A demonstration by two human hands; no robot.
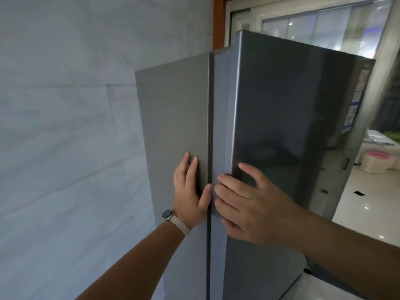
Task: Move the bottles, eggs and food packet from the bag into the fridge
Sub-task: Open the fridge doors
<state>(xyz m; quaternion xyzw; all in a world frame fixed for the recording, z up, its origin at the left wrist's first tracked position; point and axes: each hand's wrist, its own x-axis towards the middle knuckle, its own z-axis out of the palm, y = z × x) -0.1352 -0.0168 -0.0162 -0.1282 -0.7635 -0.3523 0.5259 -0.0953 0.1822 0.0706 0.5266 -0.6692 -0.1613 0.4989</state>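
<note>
Fridge (270, 126) fills centre-right, doors shut, my left hand (190, 198) spread flat on its pale side panel, my right hand (255, 204) with fingers curled round the door edge; door looks stiff, heavy, smooth, so I'd pull at that edge.

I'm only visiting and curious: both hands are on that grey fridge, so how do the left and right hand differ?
The left hand lies flat on the matte side panel; the right hand curls its fingers around the edge of the glossy fridge door. The left wrist wears a watch; the right wrist is bare. The left hand sits slightly higher. Both are bare, hold nothing, and meet at the seam.
</note>
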